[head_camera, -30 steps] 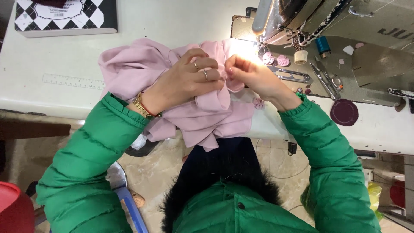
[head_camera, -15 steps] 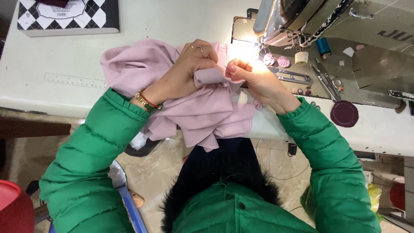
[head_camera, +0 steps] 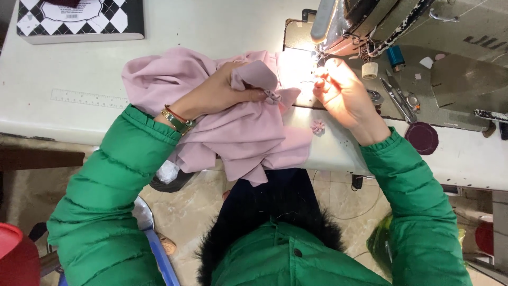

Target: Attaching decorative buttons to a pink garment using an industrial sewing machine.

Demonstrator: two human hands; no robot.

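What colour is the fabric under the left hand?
Pale pink, plain with no pattern: the fabric shows best in the head view, bunched under the left hand.

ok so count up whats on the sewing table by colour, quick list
Pink: 2, the fabric under the left hand and a small fabric flower below the right hand
Maroon: 1, a round disc
Black and white: 1, a checkered box
Blue: 1, a thread spool
Silver: 1, scissors
Total: 6
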